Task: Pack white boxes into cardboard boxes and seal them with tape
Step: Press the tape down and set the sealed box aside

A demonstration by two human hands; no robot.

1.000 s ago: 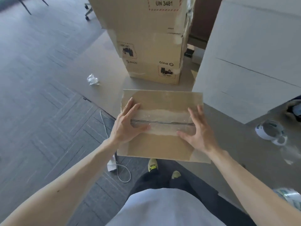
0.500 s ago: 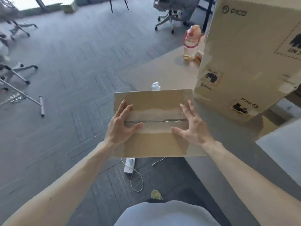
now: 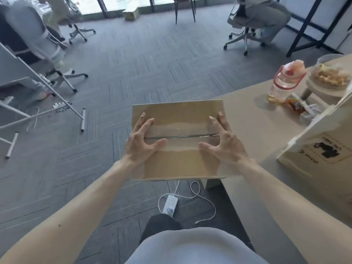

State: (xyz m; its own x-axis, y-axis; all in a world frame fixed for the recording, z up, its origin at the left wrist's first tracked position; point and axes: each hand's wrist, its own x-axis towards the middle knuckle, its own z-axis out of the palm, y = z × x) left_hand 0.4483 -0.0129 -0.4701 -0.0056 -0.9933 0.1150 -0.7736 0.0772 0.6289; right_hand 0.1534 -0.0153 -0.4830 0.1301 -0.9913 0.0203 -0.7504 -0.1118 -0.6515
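Observation:
I hold a brown cardboard box [image 3: 178, 112] in the air in front of me, above the carpet and just left of the table's corner. Its flaps are closed, and a strip of clear tape [image 3: 181, 137] runs along the middle seam. My left hand [image 3: 141, 142] grips the left end with bent fingers and thumb spread on the top. At the right end my right hand [image 3: 222, 146] grips the same way. No white boxes show.
A beige table [image 3: 247, 130] on the right carries a pink-capped water bottle [image 3: 283, 82], a bowl of food [image 3: 331, 77] and a large printed carton [image 3: 323, 141]. A white power strip [image 3: 170, 206] with cables lies by my feet. Office chairs [image 3: 47, 54] and a seated person [image 3: 262, 14] are farther off.
I have turned left with the box, away from the stacked cartons and tape rolls. The box now hangs over open floor. Both hands kept their hold.

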